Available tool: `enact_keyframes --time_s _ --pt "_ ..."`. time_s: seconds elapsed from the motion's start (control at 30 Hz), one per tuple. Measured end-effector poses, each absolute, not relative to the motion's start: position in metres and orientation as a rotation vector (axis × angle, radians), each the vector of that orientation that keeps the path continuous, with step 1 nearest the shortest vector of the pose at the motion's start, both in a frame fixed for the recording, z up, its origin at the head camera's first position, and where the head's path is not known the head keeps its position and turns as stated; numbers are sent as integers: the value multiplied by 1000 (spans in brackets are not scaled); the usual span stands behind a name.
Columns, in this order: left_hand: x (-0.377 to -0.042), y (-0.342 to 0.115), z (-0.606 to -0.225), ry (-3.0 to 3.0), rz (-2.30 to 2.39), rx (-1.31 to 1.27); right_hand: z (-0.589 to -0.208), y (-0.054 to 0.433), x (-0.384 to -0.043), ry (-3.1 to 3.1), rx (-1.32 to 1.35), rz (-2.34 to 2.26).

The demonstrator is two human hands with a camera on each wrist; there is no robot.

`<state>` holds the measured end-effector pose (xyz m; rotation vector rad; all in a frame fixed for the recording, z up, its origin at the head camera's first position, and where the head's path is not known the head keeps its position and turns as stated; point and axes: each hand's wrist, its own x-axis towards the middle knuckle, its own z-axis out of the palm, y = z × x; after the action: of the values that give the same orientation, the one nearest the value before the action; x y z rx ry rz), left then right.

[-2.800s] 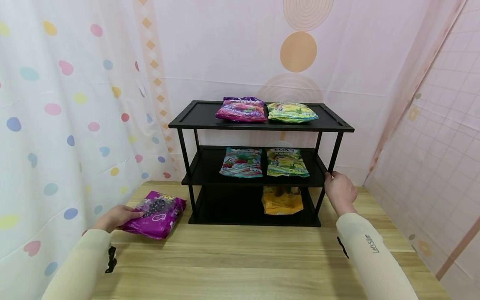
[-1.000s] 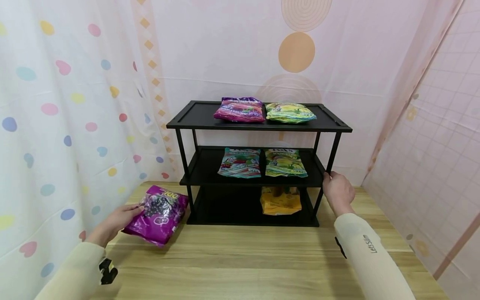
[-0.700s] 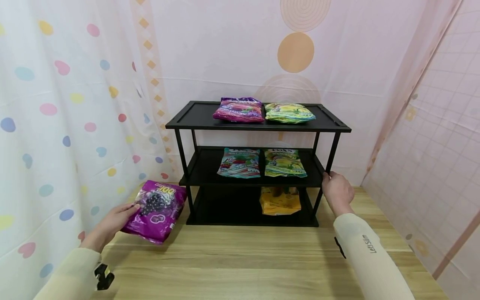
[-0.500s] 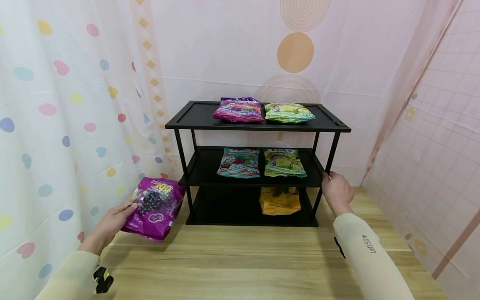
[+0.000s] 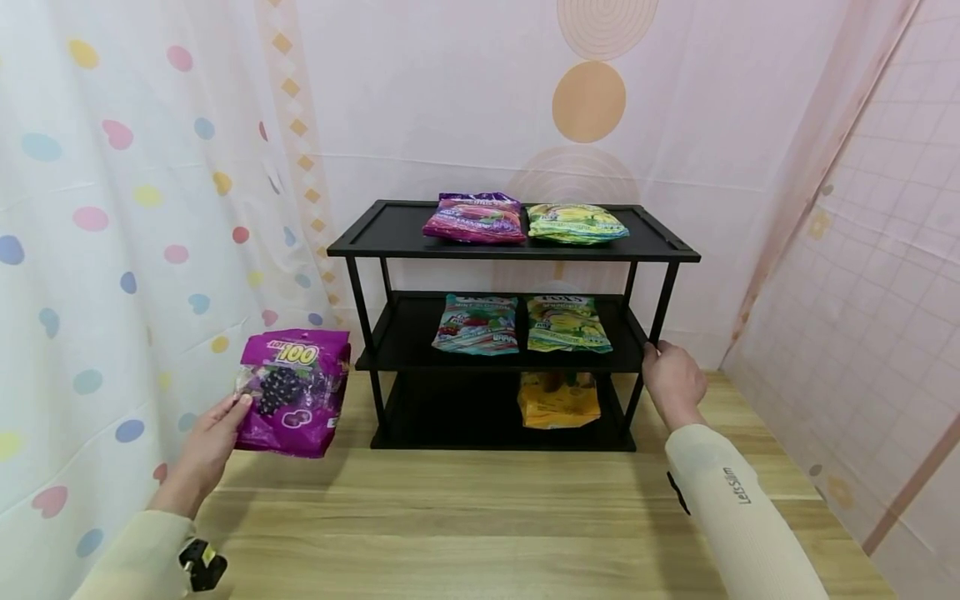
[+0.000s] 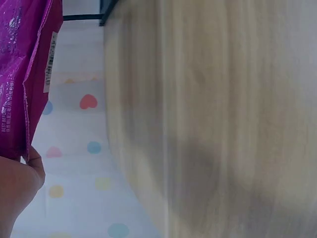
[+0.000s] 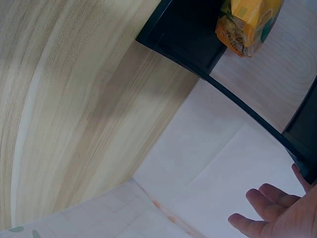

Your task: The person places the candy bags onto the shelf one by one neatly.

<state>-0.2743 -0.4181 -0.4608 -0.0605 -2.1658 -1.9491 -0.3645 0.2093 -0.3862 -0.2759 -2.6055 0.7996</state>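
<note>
My left hand (image 5: 207, 454) pinches the left edge of a purple candy bag (image 5: 294, 396) with a grape picture, thumb on its front. The bag is held up off the table at the left of a black three-tier shelf rack (image 5: 450, 365), its front facing me. In the left wrist view the side of the candy bag (image 6: 17, 84) fills the upper left corner. At the rack's right front post, my right hand (image 5: 675, 385) grips the middle tier's corner between thumb and index finger. The other fingers of the right hand (image 7: 277, 210) reach out loosely in the right wrist view.
On the top tier lie a pink-purple bag (image 5: 475, 220) and a yellow-green bag (image 5: 576, 223). The middle tier holds a teal bag (image 5: 476, 325) and another yellow-green bag (image 5: 567, 325). A yellow-orange bag (image 5: 558, 402) is on the bottom tier. Curtains hang around the wooden table (image 5: 450, 517).
My left hand has raised the purple candy bag from low over the table and tilted it upright, shifting it slightly left. My right hand stays at the rack's post.
</note>
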Motion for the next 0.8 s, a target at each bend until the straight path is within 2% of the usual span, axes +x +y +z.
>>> enact_keyframes --time_s 0.13,0.4,0.8 --pt "-273 -417 -454 -1982 -2088 -184 -386 208 -365 -2602 -279 805" --pt "-268 -406 -441 -1883 -2095 -164 -387 209 -365 -2593 -286 807" --pt "-265 -377 -424 -1906 -2067 -385 -385 209 -363 -2605 -266 805"
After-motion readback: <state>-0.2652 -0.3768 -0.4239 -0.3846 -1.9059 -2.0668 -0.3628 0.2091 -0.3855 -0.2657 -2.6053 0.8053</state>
